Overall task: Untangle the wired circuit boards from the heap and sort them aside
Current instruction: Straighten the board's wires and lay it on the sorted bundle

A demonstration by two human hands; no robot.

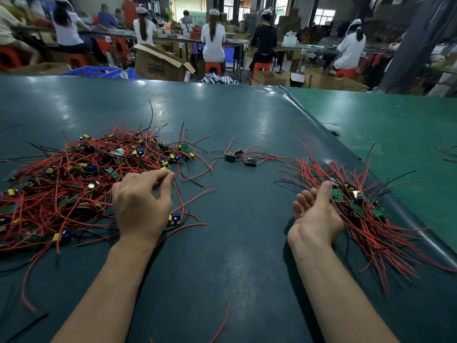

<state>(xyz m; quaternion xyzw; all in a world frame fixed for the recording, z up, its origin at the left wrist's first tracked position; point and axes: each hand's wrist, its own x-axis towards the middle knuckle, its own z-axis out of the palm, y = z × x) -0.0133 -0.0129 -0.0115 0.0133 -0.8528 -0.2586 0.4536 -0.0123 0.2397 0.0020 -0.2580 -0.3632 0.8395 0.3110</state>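
Wired circuit boards lie in a large tangled heap point(81, 174) of red and black leads on the dark green bench point(235, 115), left of the left hand point(141, 204). The left hand sits palm down at the heap's right edge, fingers curled with thumb and fingertips brought together at a red lead on the heap's fringe; whether the lead is actually pinched cannot be told. A single board with a blue component point(175, 219) lies just beside that hand, on its right side, apart from the main mass. The right hand point(316, 214) lies palm up with fingers loosely extended and apart, holding nothing, its outer edge touching a second pile point(361, 209) of boards whose leads fan out more or less in parallel. This sorted pile sits to the right of the right hand, near the seam where a lighter green mat point(400, 125) begins. Two loose boards point(241, 157) with leads lie farther from the person, between the heap and the sorted pile. One stray red lead point(221, 325) lies on the bench between the forearms. Seated workers point(212, 35) and cardboard boxes point(158, 63) occupy the background beyond the bench.
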